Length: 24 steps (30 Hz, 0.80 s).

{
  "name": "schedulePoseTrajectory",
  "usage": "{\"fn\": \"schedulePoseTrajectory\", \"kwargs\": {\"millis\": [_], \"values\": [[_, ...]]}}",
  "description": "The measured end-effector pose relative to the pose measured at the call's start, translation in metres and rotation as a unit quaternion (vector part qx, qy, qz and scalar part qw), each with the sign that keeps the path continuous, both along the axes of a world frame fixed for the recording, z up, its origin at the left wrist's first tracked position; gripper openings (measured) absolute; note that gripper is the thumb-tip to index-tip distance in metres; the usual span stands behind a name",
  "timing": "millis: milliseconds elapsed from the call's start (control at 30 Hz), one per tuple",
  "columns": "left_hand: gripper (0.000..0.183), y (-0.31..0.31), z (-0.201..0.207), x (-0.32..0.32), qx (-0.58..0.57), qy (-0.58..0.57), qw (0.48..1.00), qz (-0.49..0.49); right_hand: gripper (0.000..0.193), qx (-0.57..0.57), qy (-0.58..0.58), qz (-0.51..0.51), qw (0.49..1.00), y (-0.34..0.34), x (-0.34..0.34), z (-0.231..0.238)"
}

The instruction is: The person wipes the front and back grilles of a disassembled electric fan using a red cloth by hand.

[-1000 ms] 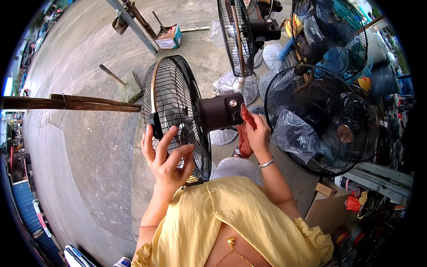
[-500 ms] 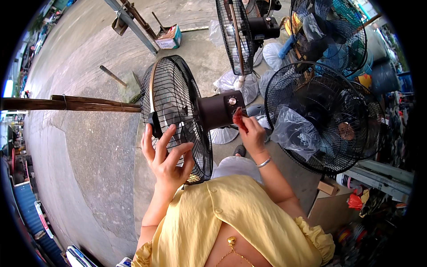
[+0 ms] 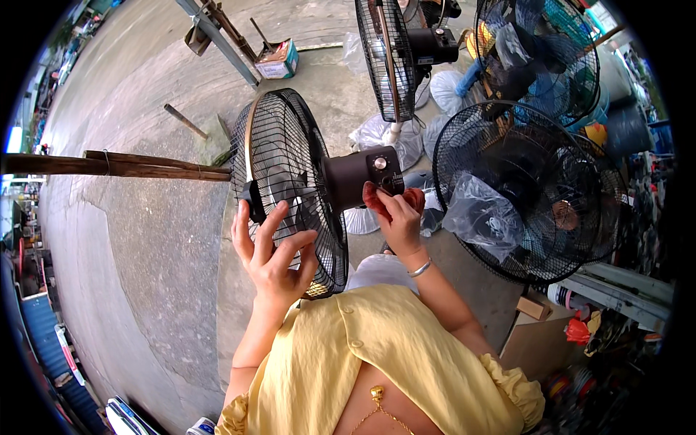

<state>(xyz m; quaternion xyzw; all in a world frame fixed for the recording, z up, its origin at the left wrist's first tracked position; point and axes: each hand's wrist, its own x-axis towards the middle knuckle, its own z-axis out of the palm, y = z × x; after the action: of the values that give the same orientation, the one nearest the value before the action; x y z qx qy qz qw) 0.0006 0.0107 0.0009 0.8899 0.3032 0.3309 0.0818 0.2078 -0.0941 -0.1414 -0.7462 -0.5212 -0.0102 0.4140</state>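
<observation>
A black electric fan [image 3: 283,167] with a wire guard and gold-toned band faces left in front of me, its dark brown motor housing [image 3: 355,177] bearing a silver knob. My left hand [image 3: 275,264] grips the near side of the wire guard, fingers spread and bent against it beside a black clip [image 3: 253,201]. Between the fingers of my right hand [image 3: 401,226] is a bunched dark red cloth [image 3: 414,199], pressed to the housing below the knob. That hand hides part of the cloth.
Behind stands another black fan [image 3: 384,65]. At right, large black fan guards [image 3: 522,188] lean together, with a clear plastic bag [image 3: 482,217] on one. Wooden poles [image 3: 145,168] reach in from the left near the guard. A small box [image 3: 278,61] sits by a metal post [image 3: 217,40].
My right hand has moved slightly left and the cloth now spreads to both sides of its fingers against the housing. My left hand stays in place on the guard.
</observation>
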Motion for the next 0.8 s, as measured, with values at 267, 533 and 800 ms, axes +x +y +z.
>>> {"fn": "schedulePoseTrajectory", "kwargs": {"millis": [267,533,800], "values": [[0.021,-0.002,0.0,0.001,-0.002,-0.002,1.0,0.006,0.038,-0.027,0.043,-0.038,0.998,-0.009,0.023,-0.006],[0.02,-0.004,0.0,-0.001,0.002,0.003,1.0,0.01,0.034,-0.014,0.046,-0.038,0.998,-0.009,0.036,-0.001],[0.02,-0.004,0.001,0.0,-0.002,0.001,1.0,0.01,0.029,-0.039,0.074,-0.008,0.996,0.007,0.046,0.014]]}}
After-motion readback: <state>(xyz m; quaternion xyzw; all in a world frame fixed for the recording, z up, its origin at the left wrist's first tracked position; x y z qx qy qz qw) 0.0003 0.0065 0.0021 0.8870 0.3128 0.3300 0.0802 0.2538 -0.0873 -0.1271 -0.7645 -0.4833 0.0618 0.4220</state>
